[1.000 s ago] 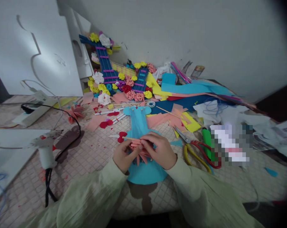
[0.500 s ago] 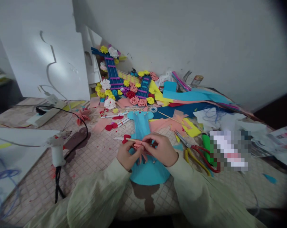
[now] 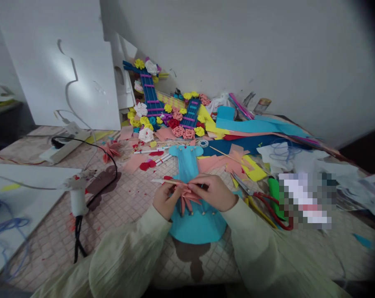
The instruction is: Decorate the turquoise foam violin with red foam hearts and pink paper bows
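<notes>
Both my hands meet over a light blue guitar-shaped foam cutout (image 3: 192, 223) lying on the tiled table. My left hand (image 3: 163, 201) and my right hand (image 3: 215, 192) are closed, pinching a fringed pink paper strip (image 3: 187, 198) that is being wound around a thin wooden stick (image 3: 162, 181). The stick's tip pokes out to the left of my left hand. Pink fringes hang down between my fingers onto the blue cutout.
A glue gun (image 3: 76, 194) with a black cord stands at left, near a white board (image 3: 16, 194) and a power strip (image 3: 63, 147). Scissors (image 3: 256, 196) and a green tube (image 3: 272, 190) lie at right. Paper-flower guitars (image 3: 162, 111) and coloured sheets (image 3: 252, 128) crowd the back.
My hands stay joined on the pink strip and stick, fingers shifting slightly as it winds. The view has shifted a little toward the left.
</notes>
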`<state>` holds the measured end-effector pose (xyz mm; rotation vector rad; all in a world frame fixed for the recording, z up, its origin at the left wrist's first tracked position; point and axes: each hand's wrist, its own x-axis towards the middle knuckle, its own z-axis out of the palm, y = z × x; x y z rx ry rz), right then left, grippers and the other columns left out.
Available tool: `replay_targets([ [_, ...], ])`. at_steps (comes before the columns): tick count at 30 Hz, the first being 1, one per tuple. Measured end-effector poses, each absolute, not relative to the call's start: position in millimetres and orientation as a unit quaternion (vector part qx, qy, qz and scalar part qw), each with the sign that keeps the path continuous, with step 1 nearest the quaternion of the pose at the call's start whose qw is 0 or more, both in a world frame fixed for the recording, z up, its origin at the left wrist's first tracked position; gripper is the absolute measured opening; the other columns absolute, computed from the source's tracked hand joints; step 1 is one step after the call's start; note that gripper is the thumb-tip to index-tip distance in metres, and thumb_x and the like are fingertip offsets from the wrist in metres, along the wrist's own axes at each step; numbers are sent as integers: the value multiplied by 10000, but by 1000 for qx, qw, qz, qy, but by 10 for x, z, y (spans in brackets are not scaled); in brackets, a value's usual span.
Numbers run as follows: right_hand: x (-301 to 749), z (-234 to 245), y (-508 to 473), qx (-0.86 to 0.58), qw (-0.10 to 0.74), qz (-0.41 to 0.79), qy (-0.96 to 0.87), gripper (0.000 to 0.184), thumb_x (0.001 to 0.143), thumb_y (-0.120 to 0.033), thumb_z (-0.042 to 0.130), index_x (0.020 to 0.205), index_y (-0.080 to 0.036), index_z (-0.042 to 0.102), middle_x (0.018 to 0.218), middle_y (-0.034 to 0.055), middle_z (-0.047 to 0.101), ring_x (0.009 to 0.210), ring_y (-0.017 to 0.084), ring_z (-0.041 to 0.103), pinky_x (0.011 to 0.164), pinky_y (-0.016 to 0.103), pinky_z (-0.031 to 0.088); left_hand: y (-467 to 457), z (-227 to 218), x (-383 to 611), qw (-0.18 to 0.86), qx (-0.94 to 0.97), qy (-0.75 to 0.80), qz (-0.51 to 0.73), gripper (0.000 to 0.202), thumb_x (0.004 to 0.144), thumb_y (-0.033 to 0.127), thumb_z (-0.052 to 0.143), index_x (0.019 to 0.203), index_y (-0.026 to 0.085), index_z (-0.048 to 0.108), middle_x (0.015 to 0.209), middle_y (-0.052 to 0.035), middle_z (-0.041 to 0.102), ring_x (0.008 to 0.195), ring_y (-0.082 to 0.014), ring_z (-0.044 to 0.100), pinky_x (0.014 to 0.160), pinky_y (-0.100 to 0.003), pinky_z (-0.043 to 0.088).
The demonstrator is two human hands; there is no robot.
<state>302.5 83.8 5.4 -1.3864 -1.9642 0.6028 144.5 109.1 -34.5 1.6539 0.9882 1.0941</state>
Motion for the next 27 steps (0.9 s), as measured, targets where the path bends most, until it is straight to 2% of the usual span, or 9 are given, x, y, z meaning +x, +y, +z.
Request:
replay_targets([
  [8,3055,-25,833,-525,346,235,-741,188,813,-220,486,754,-132,642,709,48,616,664,129,558,606,242,420,1082,-336,1448,446,672,429,406,211,734,306,541,779,118,626,610,-20,596,576,-129,541,546,-230,429],
  [14,3133,-33,784,-513,357,297,-722,210,828,-249,461,761,-146,630,707,33,616,672,126,563,607,235,422,1032,-263,1441,497,677,377,390,183,737,288,540,802,126,597,722,-44,622,677,-150,592,632,-259,480],
  [18,3146,-48,765,-521,373,260,-722,203,817,-250,473,731,-150,627,677,27,607,648,129,556,594,241,421,1044,-259,1453,443,716,382,380,195,735,285,538,829,128,606,765,-61,646,732,-172,612,690,-293,498],
  [24,3206,-59,743,-530,382,247,-715,228,822,-283,460,733,-160,630,718,46,632,689,156,574,622,268,443,764,87,1215,328,775,455,290,397,690,347,587,1042,165,578,956,-111,656,847,-241,612,687,-343,507],
  [26,3233,-70,737,-531,387,253,-710,224,820,-291,463,754,-160,633,742,54,639,710,167,580,634,277,448,603,223,993,284,785,462,300,341,712,329,576,1021,183,573,994,-96,638,876,-227,591,724,-332,488],
  [27,3244,-77,735,-531,388,257,-708,227,820,-296,463,759,-159,633,752,59,641,720,172,581,642,284,450,543,264,852,269,775,473,321,252,735,312,552,955,190,578,934,-75,638,833,-203,588,706,-308,481],
])
